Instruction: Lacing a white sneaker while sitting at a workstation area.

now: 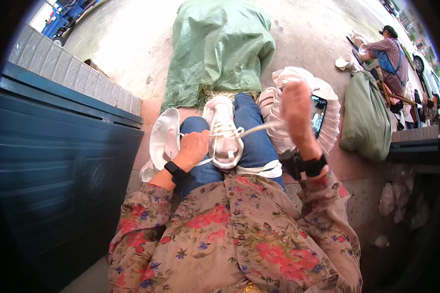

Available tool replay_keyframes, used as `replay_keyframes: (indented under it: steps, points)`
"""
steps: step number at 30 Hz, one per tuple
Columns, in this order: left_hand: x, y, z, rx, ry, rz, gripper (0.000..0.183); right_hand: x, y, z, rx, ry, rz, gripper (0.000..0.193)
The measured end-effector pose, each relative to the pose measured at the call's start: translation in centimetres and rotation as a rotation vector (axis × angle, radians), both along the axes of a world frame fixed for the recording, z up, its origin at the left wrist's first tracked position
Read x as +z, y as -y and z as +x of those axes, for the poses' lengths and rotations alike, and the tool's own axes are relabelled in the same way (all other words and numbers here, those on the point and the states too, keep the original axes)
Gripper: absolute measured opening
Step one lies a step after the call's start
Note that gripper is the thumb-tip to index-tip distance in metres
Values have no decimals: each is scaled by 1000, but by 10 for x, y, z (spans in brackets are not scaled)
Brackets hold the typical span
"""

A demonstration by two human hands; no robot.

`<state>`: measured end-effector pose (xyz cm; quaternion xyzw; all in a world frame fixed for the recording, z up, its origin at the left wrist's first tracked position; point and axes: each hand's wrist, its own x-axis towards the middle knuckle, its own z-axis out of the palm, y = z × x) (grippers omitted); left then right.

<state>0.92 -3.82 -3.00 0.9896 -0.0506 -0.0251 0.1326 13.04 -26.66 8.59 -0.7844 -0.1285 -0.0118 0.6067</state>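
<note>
A white and pale pink sneaker [225, 144] rests between my jeans-clad thighs, its toe pointing away from me. My left hand [193, 148] is closed at the sneaker's left side, with a thin white strand by the fingertips. From the sneaker's right side a white shoelace [257, 129] stretches up to my right hand [297, 105], which is raised, closed and blurred by motion. A bundle of white laces [260, 169] lies across my right thigh. Beside my left leg stands another white shoe [158, 141].
Ahead is a large green woven sack [220, 44]. A ring of pale shoes [330, 93] surrounds a phone [319, 115] on my right. Beyond sits a stuffed green bag [366, 117], near a seated person [395, 61]. A dark blue door [68, 180] borders my left.
</note>
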Motion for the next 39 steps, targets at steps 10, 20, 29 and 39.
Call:
replay_keyframes:
  steps: [10,20,29,39]
  points:
    - [-13,9,-4,198,-84,-235,19,-140,-54,-74,551,-345,-336,23]
    - [-22,12,-9,240,29,-167,20,-143,-90,-77,479,-76,-655,14]
    - [-22,12,-1,362,98,-305,15,-137,-71,-63,618,-122,-589,10]
    - [-30,25,3,336,145,-352,10,94,13,-24,513,-734,900,10]
